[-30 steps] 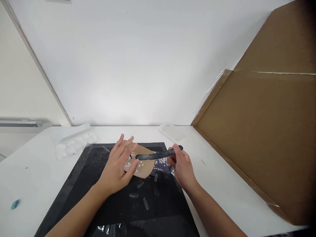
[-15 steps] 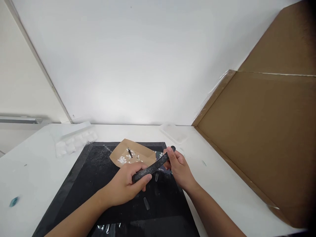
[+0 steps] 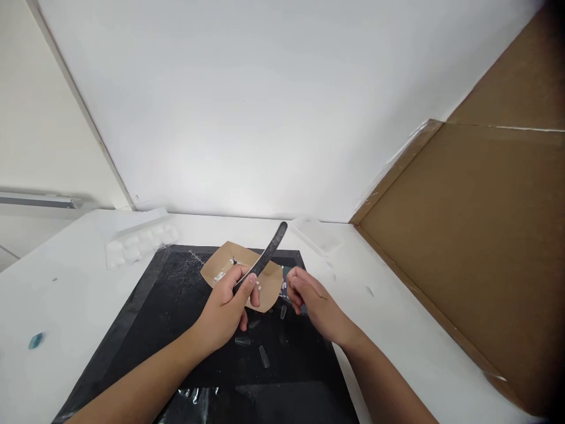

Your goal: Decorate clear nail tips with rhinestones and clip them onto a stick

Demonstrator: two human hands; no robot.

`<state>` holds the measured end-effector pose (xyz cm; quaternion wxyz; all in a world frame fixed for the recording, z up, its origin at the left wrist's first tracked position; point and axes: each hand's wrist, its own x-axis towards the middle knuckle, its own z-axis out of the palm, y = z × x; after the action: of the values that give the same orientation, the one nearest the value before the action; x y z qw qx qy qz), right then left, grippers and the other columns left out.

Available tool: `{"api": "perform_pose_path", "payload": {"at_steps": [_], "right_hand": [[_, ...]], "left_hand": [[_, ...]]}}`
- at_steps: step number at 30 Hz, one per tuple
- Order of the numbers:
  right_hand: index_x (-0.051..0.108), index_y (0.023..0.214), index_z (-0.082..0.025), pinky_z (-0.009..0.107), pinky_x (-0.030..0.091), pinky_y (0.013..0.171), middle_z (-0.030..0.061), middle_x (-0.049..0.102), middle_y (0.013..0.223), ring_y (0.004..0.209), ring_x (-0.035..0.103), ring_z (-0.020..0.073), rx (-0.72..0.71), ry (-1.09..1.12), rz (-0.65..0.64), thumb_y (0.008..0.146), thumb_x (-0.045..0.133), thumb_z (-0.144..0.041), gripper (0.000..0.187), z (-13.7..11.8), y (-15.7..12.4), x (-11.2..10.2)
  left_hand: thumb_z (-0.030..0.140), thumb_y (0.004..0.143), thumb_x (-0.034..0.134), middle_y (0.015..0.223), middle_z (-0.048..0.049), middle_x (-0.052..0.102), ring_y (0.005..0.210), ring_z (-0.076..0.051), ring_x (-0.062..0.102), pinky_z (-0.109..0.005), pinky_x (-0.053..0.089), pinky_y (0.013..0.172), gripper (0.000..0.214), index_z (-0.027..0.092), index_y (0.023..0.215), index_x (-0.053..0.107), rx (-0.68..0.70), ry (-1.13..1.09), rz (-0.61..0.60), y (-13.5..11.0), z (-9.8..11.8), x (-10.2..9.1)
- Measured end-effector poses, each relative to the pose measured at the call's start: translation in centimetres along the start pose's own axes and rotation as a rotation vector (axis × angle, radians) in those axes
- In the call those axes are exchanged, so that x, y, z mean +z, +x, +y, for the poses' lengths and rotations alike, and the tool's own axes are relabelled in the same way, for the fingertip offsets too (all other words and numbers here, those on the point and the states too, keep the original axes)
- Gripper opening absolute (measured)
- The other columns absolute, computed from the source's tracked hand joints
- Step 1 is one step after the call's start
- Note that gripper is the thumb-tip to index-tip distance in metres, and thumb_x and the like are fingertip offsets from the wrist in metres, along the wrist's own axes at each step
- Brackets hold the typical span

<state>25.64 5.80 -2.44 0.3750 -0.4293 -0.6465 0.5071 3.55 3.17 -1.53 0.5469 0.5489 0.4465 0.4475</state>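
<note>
Two hands are ours: with our left hand [image 3: 223,307] we pinch a curved black strip [image 3: 267,255] between thumb and fingers, so it slants up over the brown paper tray [image 3: 270,290], and our right hand [image 3: 315,301] has its fingers curled in, but we can't tell if they hold anything. Near them we see little white bits [image 3: 219,275] in the tray, a dark sheet [image 3: 285,275] just beside it, and small clear pieces [image 3: 264,357] on the black mat [image 3: 163,330]. Farther out, we see the white table [image 3: 75,294], a bumpy plastic tray [image 3: 141,242] at left and brown cardboard [image 3: 477,235] at right.
</note>
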Motion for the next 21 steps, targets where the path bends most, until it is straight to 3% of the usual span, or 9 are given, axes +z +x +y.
{"api": "perform_pose_path", "payload": {"at_steps": [4,8,10,13,17,21], "right_hand": [[0.06,0.097,-0.024,0.03,0.048,0.065,-0.0019,0.055,0.079,0.068,0.053,0.0155,0.021,-0.187,-0.105,0.107,0.041,-0.051,0.034,0.0,-0.4,0.3],[0.072,0.105,-0.028,0.035,0.05,0.082,0.0036,0.067,0.098,0.089,0.062,0.0197,-0.17,-0.308,-0.093,0.106,0.048,-0.04,0.027,-0.6,-0.2,0.5],[0.075,0.108,-0.029,0.036,0.052,0.081,0.0035,0.068,0.096,0.087,0.063,0.02,-0.217,-0.27,-0.068,0.103,0.055,-0.037,0.022,-0.9,-0.1,0.5],[0.074,0.114,-0.028,0.032,0.054,0.068,0.0005,0.067,0.082,0.071,0.064,0.0177,-0.161,-0.09,0.046,0.096,0.068,-0.038,0.022,-0.9,0.1,0.8],[0.075,0.093,-0.022,0.031,0.054,0.065,-0.0001,0.069,0.071,0.065,0.067,0.0177,-0.086,-0.046,0.201,0.09,0.075,-0.042,0.02,-0.3,0.2,1.7],[0.069,0.086,-0.023,0.028,0.052,0.06,-0.0003,0.07,0.07,0.06,0.065,0.0159,-0.076,-0.173,0.18,0.097,0.066,-0.044,0.024,0.1,-0.1,2.3]], "left_hand": [[0.06,0.1,0.052,0.082,0.0046,0.055,0.043,-0.003,0.048,-0.017,0.043,0.036,0.042,0.02,0.09,0.055,0.006,-0.005,0.092,0.3,-0.4,-0.1],[0.058,0.1,0.052,0.081,0.0045,0.053,0.043,-0.003,0.049,-0.017,0.044,0.036,0.041,0.019,0.088,0.056,0.018,-0.022,0.087,0.2,-0.5,-0.1],[0.058,0.1,0.053,0.082,0.0043,0.053,0.043,-0.003,0.048,-0.016,0.045,0.036,0.041,0.019,0.088,0.056,0.02,-0.023,0.086,0.1,-0.4,0.0],[0.059,0.098,0.055,0.084,0.0037,0.053,0.04,-0.002,0.047,-0.015,0.044,0.034,0.042,0.018,0.09,0.059,0.007,0.016,0.116,0.0,0.0,0.2],[0.059,0.096,0.058,0.093,0.0001,0.056,0.041,-0.002,0.052,-0.016,0.045,0.032,0.043,0.017,0.095,0.067,0.008,0.084,0.088,-0.2,0.2,0.5],[0.057,0.098,0.056,0.088,0.0,0.06,0.038,-0.003,0.053,-0.016,0.043,0.03,0.043,0.017,0.097,0.072,-0.017,0.084,0.005,-0.6,0.2,0.8]]}}
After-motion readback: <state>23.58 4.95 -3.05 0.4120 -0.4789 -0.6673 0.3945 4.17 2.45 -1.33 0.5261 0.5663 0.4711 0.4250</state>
